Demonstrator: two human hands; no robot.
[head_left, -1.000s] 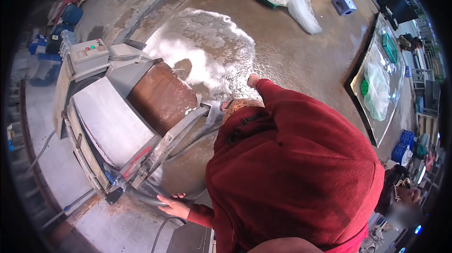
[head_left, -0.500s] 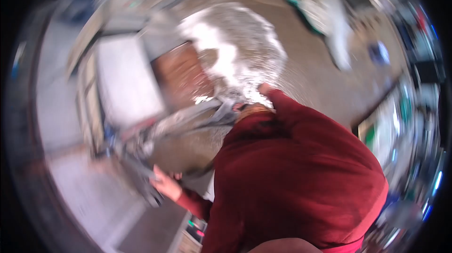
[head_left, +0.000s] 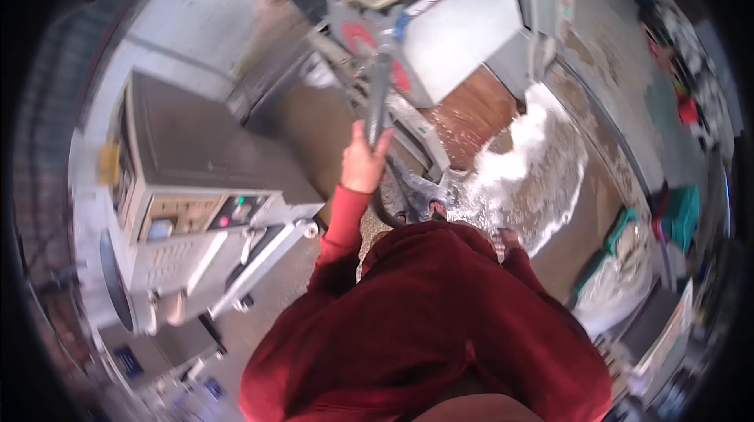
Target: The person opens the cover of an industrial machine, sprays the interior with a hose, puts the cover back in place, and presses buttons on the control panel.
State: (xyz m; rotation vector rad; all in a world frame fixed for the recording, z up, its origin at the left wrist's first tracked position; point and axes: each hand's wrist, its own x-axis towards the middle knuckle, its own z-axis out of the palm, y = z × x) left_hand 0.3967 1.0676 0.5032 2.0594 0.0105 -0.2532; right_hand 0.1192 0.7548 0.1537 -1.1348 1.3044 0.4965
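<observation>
My left hand (head_left: 363, 164) is wrapped round a thick grey hose (head_left: 378, 96), which runs up between thumb and fingers to the machine. That machine has a white panel (head_left: 463, 37) and a wet brown surface (head_left: 475, 111). Low beside my body hangs my right hand (head_left: 508, 240), its fingers loosely apart and nothing visible in them. Foamy water (head_left: 550, 159) covers the floor past it. My sandalled feet (head_left: 437, 208) stand on wet ground at the foot of the machine.
On the left stands a grey cabinet (head_left: 196, 135) with a lit control panel (head_left: 236, 210). Green trays (head_left: 679, 214) and clear plastic sheeting (head_left: 616, 292) are at the right. A raised pale floor edge (head_left: 609, 127) curves past the foam.
The view has swung left, so the machine now appears at the top and the cabinet has come into view. My left hand has risen in the picture and closed round the hose.
</observation>
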